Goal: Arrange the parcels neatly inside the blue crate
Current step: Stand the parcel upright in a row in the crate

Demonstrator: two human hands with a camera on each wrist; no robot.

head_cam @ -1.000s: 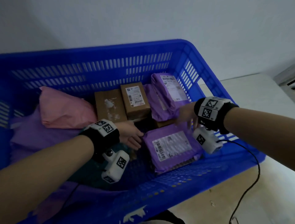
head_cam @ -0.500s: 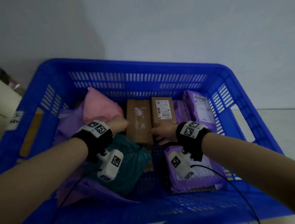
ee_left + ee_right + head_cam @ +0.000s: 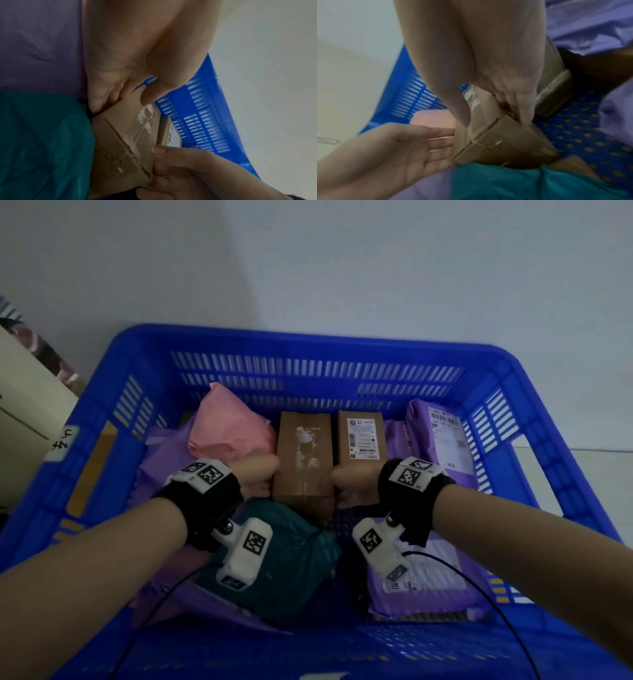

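A blue crate (image 3: 102,419) holds several parcels. In the middle lies a taped brown box (image 3: 303,453) (image 3: 123,135) (image 3: 505,136). My left hand (image 3: 260,474) (image 3: 419,142) presses straight fingers against its left side, thumb (image 3: 148,98) at the top edge. My right hand (image 3: 349,481) (image 3: 180,169) grips the right side: thumb (image 3: 458,108) on top, fingers (image 3: 522,108) down between this box and a labelled brown box (image 3: 361,436). The box's near end sits raised over a teal parcel (image 3: 284,559).
A pink parcel (image 3: 229,426) leans at the back left on a purple bag (image 3: 161,460). Purple mailers lie at the back right (image 3: 442,433) and front right (image 3: 428,570). The perforated crate floor (image 3: 582,128) shows between the parcels. A pale cabinet (image 3: 24,405) stands left of the crate.
My right hand left the purple mailers and came to the taped box's right side. My left hand slid up to its left side. The view swung to face the crate squarely.
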